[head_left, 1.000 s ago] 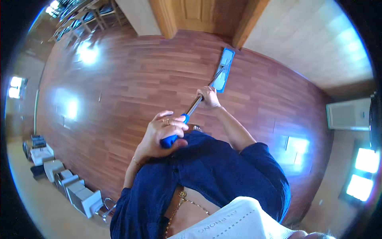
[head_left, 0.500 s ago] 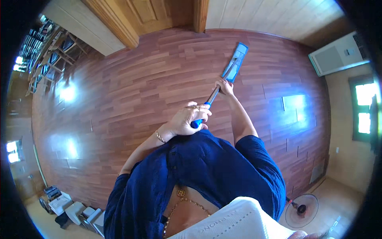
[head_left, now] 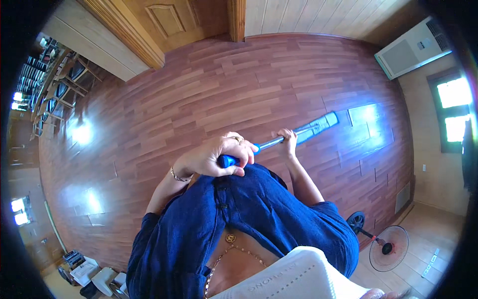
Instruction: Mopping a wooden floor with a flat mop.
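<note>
A flat mop (head_left: 315, 128) with a light blue head and a metal pole reaches out to the right over the wooden floor. My left hand (head_left: 233, 155), wearing a ring and a bracelet, is wrapped round the blue grip at the pole's near end, close to my waist. Farther along the pole, near the mop head, my right hand (head_left: 287, 142) is closed round the metal shaft. The pole slants slightly up and to the right between the hands.
A brown wooden door (head_left: 172, 25) stands ahead, beside a pale panelled wall. At the far right is a white floor-standing air conditioner (head_left: 411, 50). A fan (head_left: 388, 248) stands at the lower right. Tables and chairs (head_left: 62, 92) line the left, with boxy items (head_left: 84, 271) at the lower left.
The mop head has swung from far ahead round to the right and nearer. My right hand moved nearer with it, and my left hand shifted slightly left, both still gripping.
</note>
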The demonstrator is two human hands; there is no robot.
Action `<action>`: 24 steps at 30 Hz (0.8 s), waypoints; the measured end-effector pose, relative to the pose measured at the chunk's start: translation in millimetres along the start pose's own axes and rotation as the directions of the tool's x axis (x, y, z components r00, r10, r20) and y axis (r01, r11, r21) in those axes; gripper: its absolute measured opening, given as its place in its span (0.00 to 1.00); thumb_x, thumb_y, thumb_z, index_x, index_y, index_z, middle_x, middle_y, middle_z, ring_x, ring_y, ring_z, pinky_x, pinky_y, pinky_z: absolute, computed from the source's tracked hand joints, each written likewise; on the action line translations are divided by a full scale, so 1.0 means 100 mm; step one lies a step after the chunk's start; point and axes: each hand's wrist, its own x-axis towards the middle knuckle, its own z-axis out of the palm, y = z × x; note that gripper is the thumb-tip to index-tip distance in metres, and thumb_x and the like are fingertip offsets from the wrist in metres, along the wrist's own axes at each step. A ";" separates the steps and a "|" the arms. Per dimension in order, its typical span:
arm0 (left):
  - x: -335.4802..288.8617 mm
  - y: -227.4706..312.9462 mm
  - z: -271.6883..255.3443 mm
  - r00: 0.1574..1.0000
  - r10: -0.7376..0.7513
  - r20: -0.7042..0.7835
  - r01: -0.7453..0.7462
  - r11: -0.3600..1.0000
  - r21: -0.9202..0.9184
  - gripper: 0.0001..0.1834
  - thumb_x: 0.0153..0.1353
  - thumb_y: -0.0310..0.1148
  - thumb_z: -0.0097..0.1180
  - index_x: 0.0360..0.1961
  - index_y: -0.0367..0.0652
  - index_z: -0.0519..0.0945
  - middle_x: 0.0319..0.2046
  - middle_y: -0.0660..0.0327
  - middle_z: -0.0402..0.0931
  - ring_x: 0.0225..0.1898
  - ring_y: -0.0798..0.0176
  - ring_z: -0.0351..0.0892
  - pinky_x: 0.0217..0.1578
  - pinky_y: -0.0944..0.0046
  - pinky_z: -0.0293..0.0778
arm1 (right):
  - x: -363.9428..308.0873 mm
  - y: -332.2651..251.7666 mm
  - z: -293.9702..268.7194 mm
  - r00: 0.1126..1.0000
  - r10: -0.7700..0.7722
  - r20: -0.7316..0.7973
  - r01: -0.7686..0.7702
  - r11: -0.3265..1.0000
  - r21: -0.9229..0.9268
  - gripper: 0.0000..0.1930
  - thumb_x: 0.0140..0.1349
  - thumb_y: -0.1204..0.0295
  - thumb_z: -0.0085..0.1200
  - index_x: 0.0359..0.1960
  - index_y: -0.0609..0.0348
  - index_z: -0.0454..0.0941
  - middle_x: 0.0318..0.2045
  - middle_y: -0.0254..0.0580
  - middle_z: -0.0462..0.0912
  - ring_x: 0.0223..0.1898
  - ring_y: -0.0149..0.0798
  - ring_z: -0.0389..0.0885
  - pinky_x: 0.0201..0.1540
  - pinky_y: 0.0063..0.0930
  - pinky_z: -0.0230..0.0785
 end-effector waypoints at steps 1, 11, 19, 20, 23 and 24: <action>-0.04 0.07 -0.01 1.000 0.007 -0.002 -0.007 1.000 0.009 0.09 0.48 0.26 0.66 0.29 0.46 0.78 0.37 0.62 0.81 0.55 0.53 0.76 0.57 0.51 0.60 | -0.05 -0.03 0.01 0.998 -0.052 -0.041 0.053 0.998 0.032 0.16 0.48 0.67 0.66 0.16 0.53 0.67 0.17 0.39 0.73 0.25 0.48 0.74 0.35 0.41 0.62; -0.26 0.89 0.04 0.985 0.167 -0.044 -0.156 0.969 0.193 0.09 0.48 0.31 0.69 0.26 0.46 0.78 0.31 0.64 0.82 0.43 0.56 0.82 0.52 0.50 0.64 | -0.10 -1.02 -0.27 0.987 -0.146 0.065 0.123 0.954 0.272 0.20 0.48 0.69 0.66 0.12 0.56 0.62 0.14 0.44 0.69 0.21 0.53 0.71 0.28 0.43 0.61; -0.35 1.25 0.27 0.941 0.317 -0.119 -0.250 0.888 0.385 0.13 0.49 0.35 0.70 0.23 0.45 0.76 0.25 0.64 0.77 0.33 0.57 0.79 0.40 0.55 0.72 | 0.03 -1.30 -0.09 0.918 -0.272 0.288 0.100 0.863 0.495 0.19 0.46 0.70 0.67 0.13 0.58 0.65 0.13 0.43 0.68 0.20 0.48 0.70 0.29 0.39 0.60; -0.37 1.28 0.32 0.932 0.326 -0.159 -0.238 0.879 0.413 0.13 0.49 0.35 0.70 0.22 0.45 0.75 0.25 0.64 0.76 0.32 0.57 0.79 0.39 0.55 0.71 | 0.07 -1.32 -0.06 0.896 -0.299 0.329 0.083 0.840 0.536 0.19 0.46 0.70 0.67 0.13 0.58 0.65 0.14 0.43 0.68 0.20 0.48 0.70 0.29 0.38 0.60; -0.36 1.33 0.45 0.897 0.379 -0.226 -0.236 0.844 0.482 0.15 0.49 0.34 0.69 0.19 0.45 0.73 0.22 0.64 0.73 0.29 0.58 0.76 0.35 0.57 0.70 | 0.13 -1.31 0.00 0.795 -0.397 0.459 -0.044 0.717 0.696 0.12 0.38 0.68 0.64 0.21 0.59 0.73 0.20 0.43 0.75 0.26 0.46 0.75 0.31 0.37 0.63; -0.30 1.35 0.46 0.843 0.477 -0.248 -0.298 0.798 0.524 0.17 0.49 0.35 0.69 0.17 0.46 0.70 0.18 0.64 0.69 0.23 0.58 0.73 0.30 0.58 0.68 | 0.24 -1.47 -0.07 0.756 -0.519 0.399 0.135 0.720 0.681 0.11 0.40 0.69 0.63 0.23 0.60 0.75 0.21 0.42 0.77 0.27 0.45 0.76 0.32 0.35 0.65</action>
